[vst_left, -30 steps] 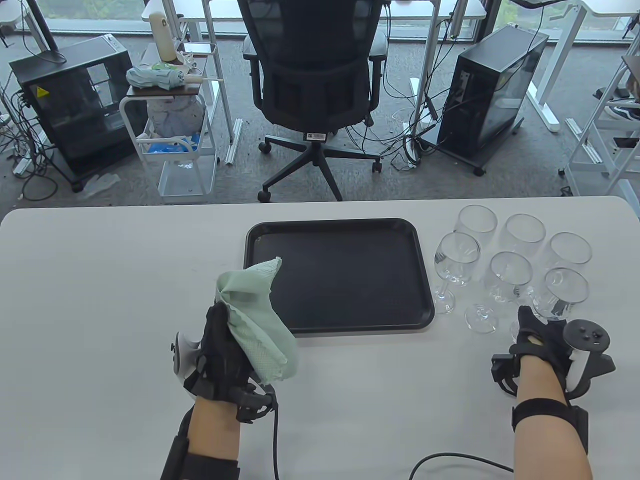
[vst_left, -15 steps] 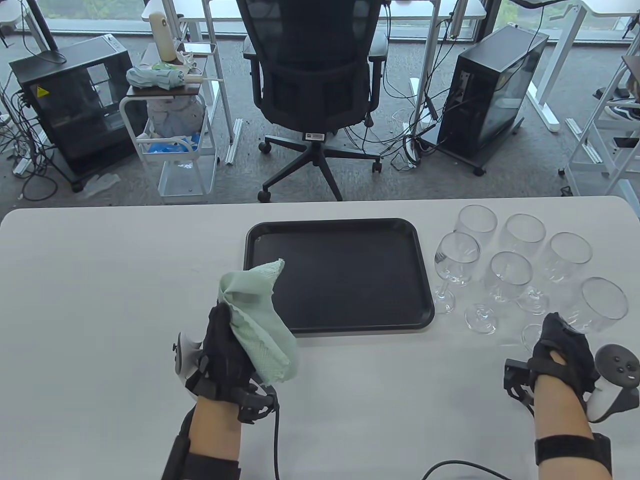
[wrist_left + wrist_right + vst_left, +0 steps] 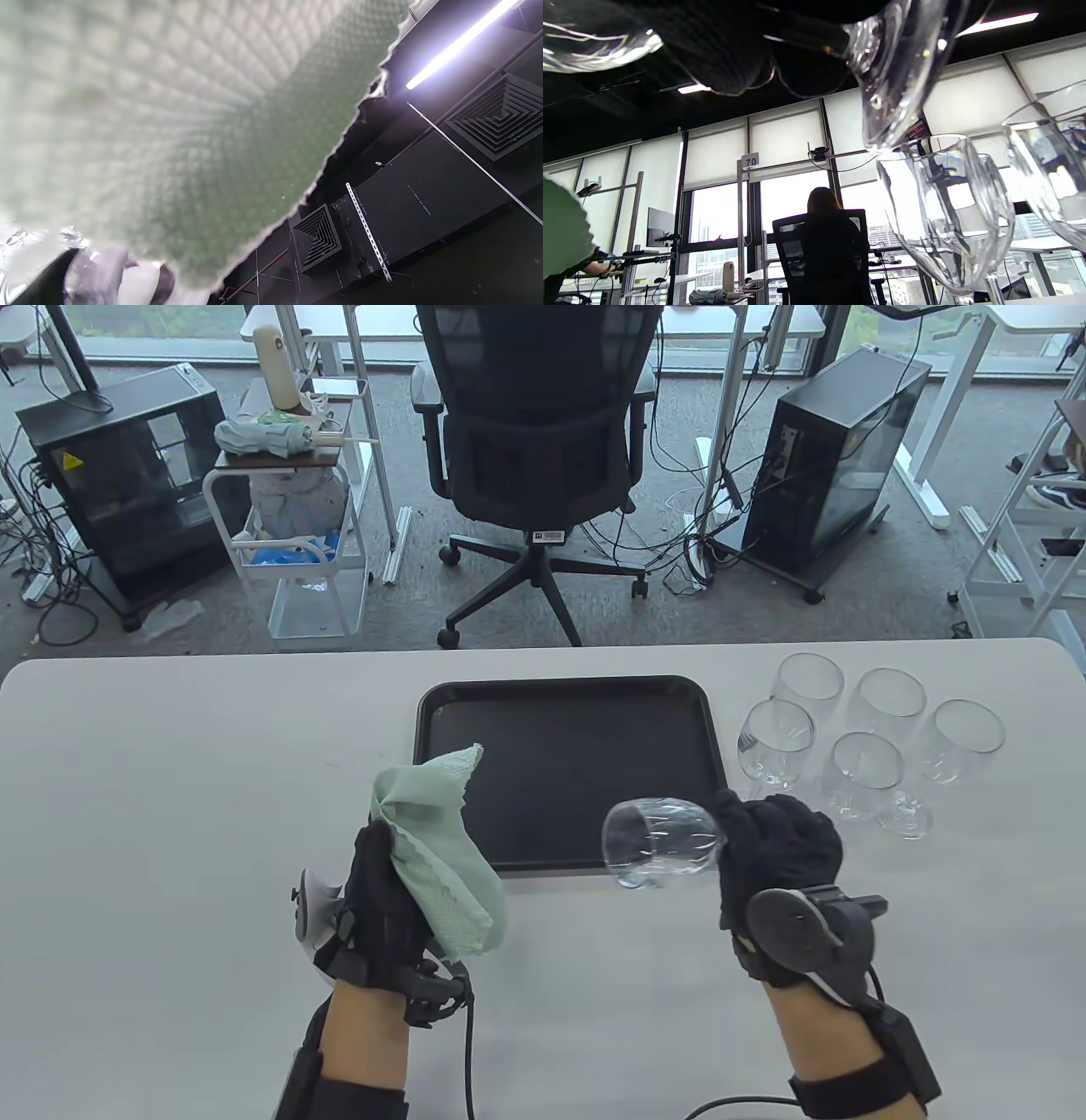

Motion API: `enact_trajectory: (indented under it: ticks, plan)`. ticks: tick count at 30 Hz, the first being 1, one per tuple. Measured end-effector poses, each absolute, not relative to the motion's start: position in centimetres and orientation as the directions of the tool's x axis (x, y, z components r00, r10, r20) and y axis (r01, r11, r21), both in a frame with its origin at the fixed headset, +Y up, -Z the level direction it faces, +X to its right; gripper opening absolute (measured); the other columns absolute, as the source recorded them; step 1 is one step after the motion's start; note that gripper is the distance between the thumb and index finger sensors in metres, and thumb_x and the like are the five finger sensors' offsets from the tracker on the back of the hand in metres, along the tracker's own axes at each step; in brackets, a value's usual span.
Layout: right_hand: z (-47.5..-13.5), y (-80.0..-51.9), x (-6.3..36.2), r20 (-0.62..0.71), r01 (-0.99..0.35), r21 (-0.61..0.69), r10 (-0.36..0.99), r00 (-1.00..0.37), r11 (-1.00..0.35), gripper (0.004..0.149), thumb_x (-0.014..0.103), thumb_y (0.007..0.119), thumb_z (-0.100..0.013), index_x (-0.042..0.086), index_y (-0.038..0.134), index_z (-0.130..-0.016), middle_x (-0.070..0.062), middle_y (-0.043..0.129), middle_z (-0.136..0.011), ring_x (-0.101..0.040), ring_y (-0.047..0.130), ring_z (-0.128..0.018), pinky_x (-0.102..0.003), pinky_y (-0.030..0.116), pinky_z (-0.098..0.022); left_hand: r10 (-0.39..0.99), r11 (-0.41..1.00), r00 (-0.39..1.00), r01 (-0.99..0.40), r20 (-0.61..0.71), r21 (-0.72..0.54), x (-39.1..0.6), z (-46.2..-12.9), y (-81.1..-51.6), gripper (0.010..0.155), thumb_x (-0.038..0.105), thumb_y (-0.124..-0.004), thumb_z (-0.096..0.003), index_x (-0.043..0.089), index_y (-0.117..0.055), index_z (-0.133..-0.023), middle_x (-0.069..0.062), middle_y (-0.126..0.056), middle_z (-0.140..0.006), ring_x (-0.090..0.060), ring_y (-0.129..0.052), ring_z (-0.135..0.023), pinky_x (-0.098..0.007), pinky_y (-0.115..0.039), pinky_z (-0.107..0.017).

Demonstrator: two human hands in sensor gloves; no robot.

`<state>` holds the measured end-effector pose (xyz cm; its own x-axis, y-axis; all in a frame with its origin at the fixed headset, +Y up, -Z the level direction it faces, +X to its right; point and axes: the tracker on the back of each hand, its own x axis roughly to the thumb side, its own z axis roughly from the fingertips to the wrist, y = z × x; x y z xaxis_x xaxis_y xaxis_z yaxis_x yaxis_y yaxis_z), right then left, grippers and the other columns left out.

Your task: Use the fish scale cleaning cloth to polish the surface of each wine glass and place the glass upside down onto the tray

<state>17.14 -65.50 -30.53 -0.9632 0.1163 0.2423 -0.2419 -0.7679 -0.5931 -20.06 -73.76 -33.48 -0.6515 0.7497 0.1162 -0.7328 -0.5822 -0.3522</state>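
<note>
My right hand (image 3: 776, 848) grips a clear wine glass (image 3: 660, 843) by its stem end, lying sideways with its bowl mouth pointing left over the front right corner of the black tray (image 3: 585, 691). In the right wrist view the held glass (image 3: 895, 72) hangs from my dark gloved fingers (image 3: 721, 46). My left hand (image 3: 386, 899) holds a pale green fish scale cloth (image 3: 441, 840) raised above the table, left of the tray's front edge. The cloth (image 3: 169, 127) fills most of the left wrist view. Several upright wine glasses (image 3: 865, 768) stand right of the tray.
The white table (image 3: 170, 780) carries only the tray, glasses and my hands. A black office chair (image 3: 539, 432) stands beyond the far edge, with computer cases and a white cart on the floor. A black cable (image 3: 467, 1052) runs off my left wrist.
My right hand lifted the front right glass off the table, turned it sideways and carried it left toward the tray's front corner. The left hand with the cloth stayed put.
</note>
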Motion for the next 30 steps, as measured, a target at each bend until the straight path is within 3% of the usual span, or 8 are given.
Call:
enact_trajectory:
  ticks: [8, 12, 15, 17, 23, 27, 28, 30]
  plan:
    - [-31.2, -71.2, 12.5, 0.323, -0.071, -0.476, -0.099, -0.941, -0.876, 0.047, 0.037, 0.092, -0.047, 0.033, 0.079, -0.092, -0.001, 0.09, -0.082, -0.029, 0.078, -0.085, -0.056, 0.069, -0.056, 0.824, -0.428, -0.526, -0.822, 0.213, -0.376, -19.7, -33.3, -72.6, 0.062, 0.06, -0.046, -0.0612, 0.04, -0.026, -0.116, 0.002, -0.022, -0.126, -0.039, -0.02, -0.117, -0.074, -0.02, -0.077]
    - [-30.9, -70.9, 12.1, 0.356, -0.138, -0.459, -0.039, -0.934, -0.877, 0.047, 0.037, 0.092, -0.047, 0.032, 0.079, -0.092, -0.001, 0.09, -0.082, -0.03, 0.079, -0.085, -0.056, 0.069, -0.056, 0.885, -0.048, -0.24, -0.899, 0.399, -0.435, -17.9, -32.0, -69.0, 0.061, 0.06, -0.051, -0.0608, 0.039, -0.034, -0.116, 0.003, -0.025, -0.127, -0.038, -0.019, -0.118, -0.075, -0.017, -0.077]
    - [-30.5, -70.3, 12.0, 0.374, -0.171, -0.485, -0.027, -0.927, -0.858, 0.047, 0.038, 0.092, -0.047, 0.033, 0.079, -0.092, -0.001, 0.09, -0.082, -0.029, 0.079, -0.085, -0.054, 0.071, -0.055, 0.831, 0.318, 0.11, -0.899, 0.546, -0.303, -15.9, -30.8, -67.5, 0.059, 0.06, -0.055, -0.0595, 0.035, -0.054, -0.113, 0.005, -0.034, -0.126, -0.037, -0.02, -0.118, -0.075, -0.018, -0.076]
    - [-30.3, -70.0, 12.2, 0.385, -0.209, -0.486, 0.007, -0.923, -0.849, 0.047, 0.039, 0.093, -0.046, 0.033, 0.08, -0.091, 0.0, 0.091, -0.081, -0.029, 0.081, -0.083, -0.052, 0.073, -0.053, 0.794, 0.428, 0.23, -0.869, 0.563, -0.249, -15.1, -30.6, -67.7, 0.057, 0.059, -0.06, -0.0582, 0.032, -0.066, -0.107, 0.006, -0.039, -0.125, -0.037, -0.023, -0.118, -0.075, -0.021, -0.076]
    - [-29.8, -69.1, 13.2, 0.392, -0.281, -0.513, 0.07, -0.917, -0.811, 0.045, 0.042, 0.095, -0.045, 0.033, 0.083, -0.088, 0.001, 0.094, -0.077, -0.027, 0.085, -0.078, -0.044, 0.08, -0.046, 0.826, 0.354, 0.137, -0.881, 0.547, -0.314, -13.8, -31.3, -69.7, 0.055, 0.06, -0.072, -0.0569, 0.03, -0.072, -0.103, 0.003, -0.037, -0.124, -0.039, -0.03, -0.117, -0.077, -0.035, -0.076]
    - [-29.0, -68.7, 13.6, 0.441, -0.356, -0.527, 0.11, -0.891, -0.772, 0.047, 0.042, 0.098, -0.044, 0.032, 0.083, -0.087, 0.001, 0.094, -0.076, -0.028, 0.086, -0.075, -0.039, 0.086, -0.039, 0.74, 0.444, 0.262, -0.883, 0.62, -0.156, -12.8, -30.9, -70.3, 0.068, 0.061, -0.081, -0.051, 0.041, -0.05, -0.108, 0.002, -0.031, -0.122, -0.035, -0.038, -0.112, -0.068, -0.062, -0.073]
    - [-28.6, -68.5, 13.5, 0.449, -0.339, -0.559, 0.067, -0.891, -0.757, 0.047, 0.042, 0.099, -0.044, 0.032, 0.082, -0.087, 0.001, 0.094, -0.076, -0.028, 0.087, -0.074, -0.039, 0.086, -0.039, 0.694, 0.439, 0.304, -0.897, 0.653, -0.05, -12.9, -30.8, -70.4, 0.072, 0.065, -0.083, -0.0476, 0.041, -0.05, -0.107, 0.0, -0.037, -0.12, -0.035, -0.048, -0.108, -0.063, -0.073, -0.067]
    - [-28.4, -68.2, 13.6, 0.5, -0.375, -0.562, 0.059, -0.864, -0.737, 0.05, 0.044, 0.099, -0.044, 0.033, 0.08, -0.089, 0.002, 0.093, -0.078, -0.027, 0.087, -0.075, -0.038, 0.088, -0.039, 0.705, 0.375, 0.26, -0.926, 0.659, -0.035, -13.1, -30.5, -70.2, 0.073, 0.067, -0.086, -0.0447, 0.038, -0.056, -0.104, -0.002, -0.047, -0.115, -0.036, -0.058, -0.102, -0.061, -0.08, -0.058]
